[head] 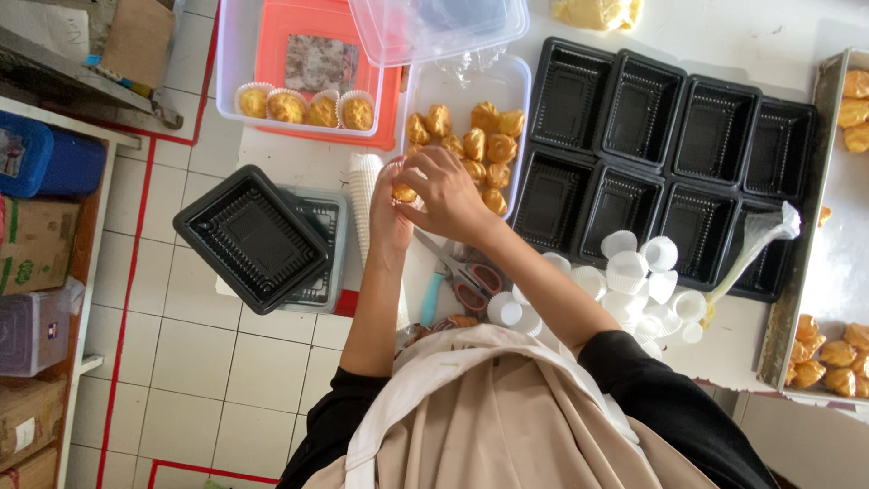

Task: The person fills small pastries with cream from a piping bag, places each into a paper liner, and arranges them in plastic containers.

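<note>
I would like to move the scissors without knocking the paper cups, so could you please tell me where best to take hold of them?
Grip the scissors by the red and grey handle loops, which lie nearest the person's body. The blades point away under the right hand, so come from the body side, between the forearms. The white paper cups sit close on the right, so I would probably approach slightly from the left.

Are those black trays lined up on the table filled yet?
Empty: the black trays show only bare ribbed bottoms, no pastries inside.
</note>
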